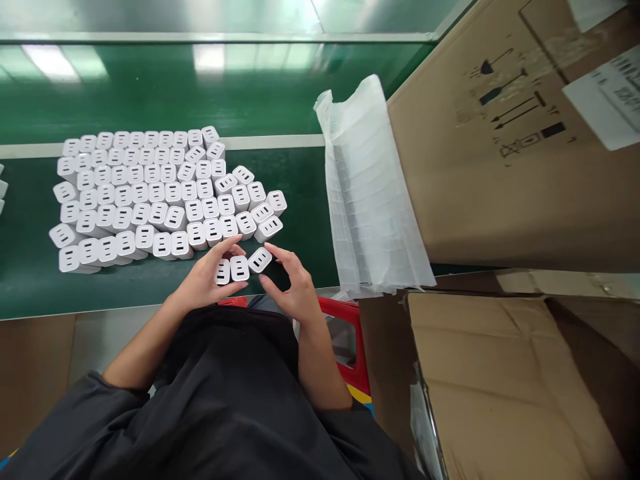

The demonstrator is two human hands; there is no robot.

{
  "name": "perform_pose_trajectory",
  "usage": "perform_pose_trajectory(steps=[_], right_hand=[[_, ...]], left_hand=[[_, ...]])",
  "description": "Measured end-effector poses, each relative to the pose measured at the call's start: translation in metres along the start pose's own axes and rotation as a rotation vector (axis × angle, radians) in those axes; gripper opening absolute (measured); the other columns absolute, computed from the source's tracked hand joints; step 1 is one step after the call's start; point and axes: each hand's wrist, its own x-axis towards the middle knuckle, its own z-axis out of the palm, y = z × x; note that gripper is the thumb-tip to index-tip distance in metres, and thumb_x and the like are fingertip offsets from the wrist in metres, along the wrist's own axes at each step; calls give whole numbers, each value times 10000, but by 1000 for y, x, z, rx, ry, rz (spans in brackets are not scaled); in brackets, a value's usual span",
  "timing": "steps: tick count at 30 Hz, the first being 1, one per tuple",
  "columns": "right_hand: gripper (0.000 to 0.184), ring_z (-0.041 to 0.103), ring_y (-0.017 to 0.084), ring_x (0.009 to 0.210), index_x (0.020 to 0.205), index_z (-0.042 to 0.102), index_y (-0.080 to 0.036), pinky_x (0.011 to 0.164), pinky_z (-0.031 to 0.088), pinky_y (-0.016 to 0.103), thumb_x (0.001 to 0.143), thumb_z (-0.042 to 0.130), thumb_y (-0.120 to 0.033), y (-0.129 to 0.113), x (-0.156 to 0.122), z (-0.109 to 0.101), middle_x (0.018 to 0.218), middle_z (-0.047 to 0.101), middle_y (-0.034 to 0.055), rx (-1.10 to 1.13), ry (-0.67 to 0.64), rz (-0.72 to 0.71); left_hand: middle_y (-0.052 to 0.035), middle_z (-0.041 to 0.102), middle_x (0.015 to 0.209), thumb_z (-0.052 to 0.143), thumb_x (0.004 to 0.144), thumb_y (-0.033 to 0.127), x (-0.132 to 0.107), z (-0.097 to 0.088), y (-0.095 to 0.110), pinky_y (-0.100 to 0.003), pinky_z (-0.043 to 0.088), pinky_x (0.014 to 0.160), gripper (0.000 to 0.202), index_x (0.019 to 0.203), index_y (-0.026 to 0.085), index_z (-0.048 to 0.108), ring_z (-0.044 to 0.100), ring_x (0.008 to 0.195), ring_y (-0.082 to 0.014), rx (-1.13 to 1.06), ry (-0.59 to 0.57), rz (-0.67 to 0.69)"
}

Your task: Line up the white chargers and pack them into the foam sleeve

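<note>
Near the front edge of the green work table (30, 293), my left hand (206, 272) curls around two white USB wall chargers, one partly covered by my fingers and the other charger (239, 269) closer to my right hand. Beside them, a third charger (260, 260) sits tilted between the thumb and fingertips of my right hand (296, 285). All three show their slotted port faces upward. Just beyond my hands stands a large block of similar white chargers (135, 193) in close rows, with some at its right side turned at angles.
A translucent bubble-wrap sheet (373, 193) lies right of the chargers. Behind it stands a large cardboard box (450, 180), with an open carton (490, 373) below at the right. A red stool (357, 340) is beside my body. More white pieces show at the left edge.
</note>
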Motion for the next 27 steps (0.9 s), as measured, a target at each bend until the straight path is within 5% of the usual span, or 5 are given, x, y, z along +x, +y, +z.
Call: perform_pose_trajectory(steps=[12, 20, 27], right_hand=[[739, 588, 265, 1256, 1479, 388, -307, 1082, 474, 485, 842, 753, -386, 12, 2, 2, 1379, 617, 80, 199, -116, 16], [704, 625, 232, 1197, 1486, 380, -335, 1066, 491, 451, 871, 720, -297, 12, 2, 1, 1321, 649, 56, 241, -84, -4], [717, 638, 241, 1174, 1493, 370, -317, 1058, 501, 458, 868, 719, -316, 14, 0, 0, 1282, 664, 64, 238, -83, 39]], left_hand=[[-126, 523, 1328, 704, 827, 223, -5, -9, 3, -474, 442, 1113, 938, 1573, 305, 141, 508, 1286, -265, -184, -95, -56], [-123, 541, 1382, 672, 853, 166, -5, -11, 5, -425, 491, 1057, 870, 1553, 343, 188, 530, 1302, -255, -225, -137, -177], [-130, 622, 1335, 716, 860, 243, -2, -9, 8, -341, 563, 917, 835, 1541, 302, 236, 664, 1115, -224, -204, -135, -234]])
